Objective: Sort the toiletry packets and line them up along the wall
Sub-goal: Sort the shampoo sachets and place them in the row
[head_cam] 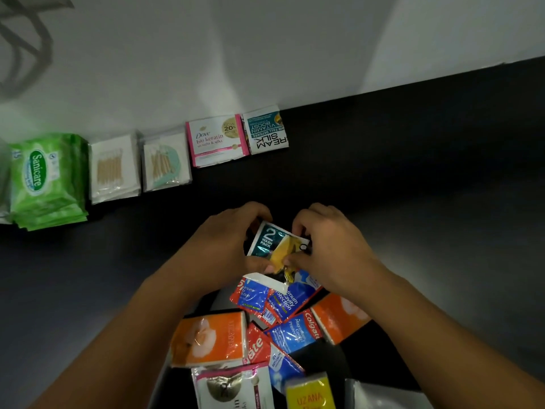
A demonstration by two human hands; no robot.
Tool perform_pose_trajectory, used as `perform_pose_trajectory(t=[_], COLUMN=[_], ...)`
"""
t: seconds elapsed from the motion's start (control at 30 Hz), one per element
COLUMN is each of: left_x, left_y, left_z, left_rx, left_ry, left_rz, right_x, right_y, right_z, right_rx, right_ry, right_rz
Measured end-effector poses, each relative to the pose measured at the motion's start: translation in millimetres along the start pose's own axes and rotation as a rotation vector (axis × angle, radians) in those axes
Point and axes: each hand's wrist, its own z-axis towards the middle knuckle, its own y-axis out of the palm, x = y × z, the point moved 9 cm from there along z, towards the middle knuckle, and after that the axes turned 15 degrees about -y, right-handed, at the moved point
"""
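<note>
My left hand (227,240) and my right hand (330,246) together pinch a teal and yellow sachet (272,246) marked "2 wash pack", held just above the dark table (413,187). Below it lies a loose pile: red and blue Colgate sachets (283,299), orange tissue packs (211,338), a pink-edged sachet (236,388) and a yellow pack (309,394). Along the white wall (236,54) stand, left to right, green Sanicare wipes (47,178), two cotton-bud packets (115,169), a Dove sachet (216,140) and a Cream Silk sachet (265,129).
The dark table stretches bare to the right of the Cream Silk sachet along the wall. A pale plastic item (380,394) shows at the bottom edge, right of the pile. A grey shadow pattern (23,48) marks the wall at top left.
</note>
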Motion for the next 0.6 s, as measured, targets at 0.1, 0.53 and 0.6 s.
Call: perform_pose_trajectory(t=[0.1, 0.53, 0.6], left_x=[-2, 7, 7], left_y=[-13, -111, -112], left_z=[1, 88, 106], left_rx=[0.016, 0.581, 0.608], left_ry=[-0.025, -0.144, -0.146], left_rz=[-0.156, -0.623, -0.547], right_x=[4, 52, 58], right_y=[-7, -66, -68], right_z=[4, 126, 142], right_rx=[0.047, 0.425, 0.407], right_ry=[0.023, 0.07, 0.069], right_rz=[0.196, 0.394, 0.261])
